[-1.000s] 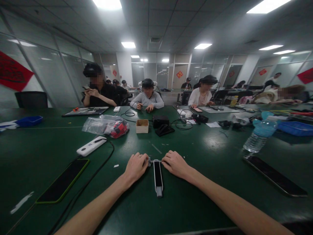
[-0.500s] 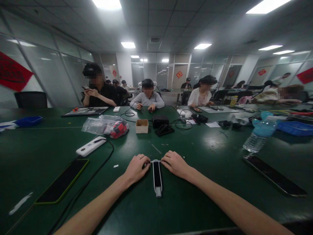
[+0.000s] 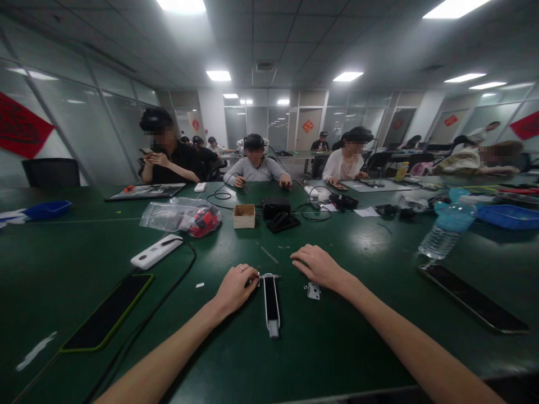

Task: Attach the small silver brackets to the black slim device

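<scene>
A long narrow white device with a black panel lies lengthwise on the dark green table. My left hand rests at its far end, fingers closed against the small crossbar. My right hand is off to the right, apart from the device, its fingers loose and holding nothing. A small metal bracket lies on the table just below that hand.
A white power bank with a black cable and a green-edged phone lie to the left. A black phone and a water bottle stand to the right. Ahead are a small cardboard box, a plastic bag, and seated co-workers.
My right hand has moved away from the device, up and to the right. A small metal bracket now shows on the table. My left hand has barely moved.
</scene>
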The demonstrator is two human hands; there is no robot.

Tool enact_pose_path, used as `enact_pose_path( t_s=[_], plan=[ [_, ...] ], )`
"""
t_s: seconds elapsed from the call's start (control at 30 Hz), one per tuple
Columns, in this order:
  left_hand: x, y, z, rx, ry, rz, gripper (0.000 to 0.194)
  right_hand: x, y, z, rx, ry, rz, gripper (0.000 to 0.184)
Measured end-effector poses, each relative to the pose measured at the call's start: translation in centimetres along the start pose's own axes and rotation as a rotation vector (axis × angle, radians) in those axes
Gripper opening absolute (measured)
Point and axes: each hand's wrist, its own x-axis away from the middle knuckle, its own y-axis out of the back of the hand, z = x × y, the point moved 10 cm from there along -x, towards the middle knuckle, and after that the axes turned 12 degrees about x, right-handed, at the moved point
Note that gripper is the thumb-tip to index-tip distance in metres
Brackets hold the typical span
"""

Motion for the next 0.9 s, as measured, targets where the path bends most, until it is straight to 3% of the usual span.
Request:
enact_pose_path(
  t_s=[0.13,0.23,0.3,0.43,0.7,0.9],
  plan=[
    [0.0,0.0,0.0,0.004,-0.001,-0.001,0.011,1.2,-0.8,-2.1,-0.091,-0.025,0.187,0.027],
    [0.0,0.0,-0.1,0.002,-0.007,-0.006,0.012,2.5,-2.6,-2.9,-0.198,-0.096,0.412,0.036],
    [0.0,-0.1,0.0,0.003,-0.004,-0.008,0.012,3.2,-3.3,-3.0,-0.230,-0.134,0.487,0.044],
    [0.0,-0.1,0.1,0.004,0.009,-0.002,0.013,3.4,-4.0,-2.9,-0.202,-0.146,0.487,0.052],
    [0.1,-0.1,-0.1,-0.010,0.012,0.010,0.013,3.2,-4.4,-2.4,-0.223,-0.135,0.501,0.036],
    [0.0,-0.1,-0.1,-0.020,0.013,0.012,0.014,3.0,-3.9,-3.2,-0.313,-0.134,0.479,0.034]
  ],
)
